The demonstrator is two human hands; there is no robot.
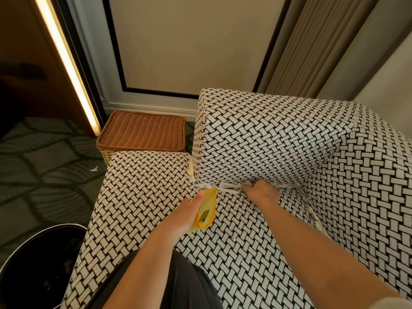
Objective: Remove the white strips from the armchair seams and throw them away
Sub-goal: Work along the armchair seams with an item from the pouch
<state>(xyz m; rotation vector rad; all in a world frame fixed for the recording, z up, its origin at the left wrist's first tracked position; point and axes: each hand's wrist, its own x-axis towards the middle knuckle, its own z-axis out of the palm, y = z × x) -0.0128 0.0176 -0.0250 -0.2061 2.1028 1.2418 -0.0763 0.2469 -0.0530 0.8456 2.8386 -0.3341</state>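
White strips: crumpled, papery-looking lengths wedged in the armchair seams. One runs along the crease where seat meets back, a bit climbs the left corner, and another runs down the right-hand seam.
Handling: judged very light, soft and limp. Slipping is unlikely, but a sharp tug may tear them, since much of each length sits pinched in the crease.
Where to take hold: the loose bunched part standing proud of the crease, close to the seam line. Best drawn along the seam rather than snatched upward.
Right hand: at the back seam, over the strip. Its fingers are tucked into the crease and hidden, so I cannot tell whether they pinch anything.
Left hand: fingers and thumb wrapped round a yellow pouch, whose top edge is just beside the strip.
Stray scrap: white bit on the carpet, off the seat's left side.
Black bin: on the carpet near the seat's front-left corner, the probable destination.
Wicker basket: behind the seat's left corner.
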